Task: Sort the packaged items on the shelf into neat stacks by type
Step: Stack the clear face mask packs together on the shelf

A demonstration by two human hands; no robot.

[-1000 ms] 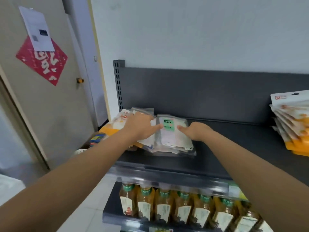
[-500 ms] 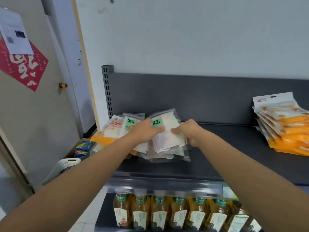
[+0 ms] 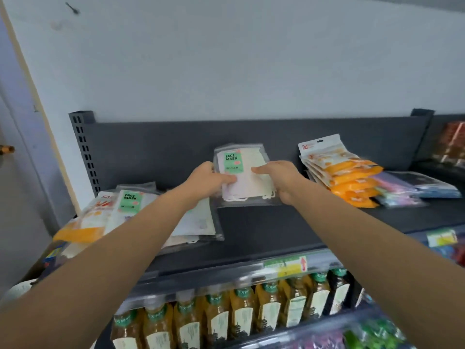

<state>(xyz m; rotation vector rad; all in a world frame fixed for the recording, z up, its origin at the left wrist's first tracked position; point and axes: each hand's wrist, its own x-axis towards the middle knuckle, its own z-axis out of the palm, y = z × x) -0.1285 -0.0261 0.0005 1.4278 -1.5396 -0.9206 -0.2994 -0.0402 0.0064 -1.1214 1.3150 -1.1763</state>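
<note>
Both hands hold one clear face mask packet [image 3: 242, 170] with a green label, raised above the middle of the dark shelf [image 3: 264, 238]. My left hand [image 3: 210, 180] grips its left edge and my right hand [image 3: 278, 176] grips its right edge. A loose pile of face mask packets [image 3: 130, 201] mixed with an orange-and-white packet [image 3: 83, 227] lies at the shelf's left end, partly under my left forearm. A stack of orange packets [image 3: 344, 177] sits at the right, with bluish and pink packets [image 3: 405, 190] beyond it.
The shelf's dark back panel [image 3: 176, 142] stands against a white wall. Below the shelf's front rail with price tags [image 3: 286, 267] runs a row of amber drink bottles [image 3: 241, 311]. More goods sit on a neighbouring shelf at the far right [image 3: 453, 144].
Both hands lifted a face mask packet off the left pile and carried it to the right, over the shelf's middle. The view swung right, bringing the orange stack nearer.
</note>
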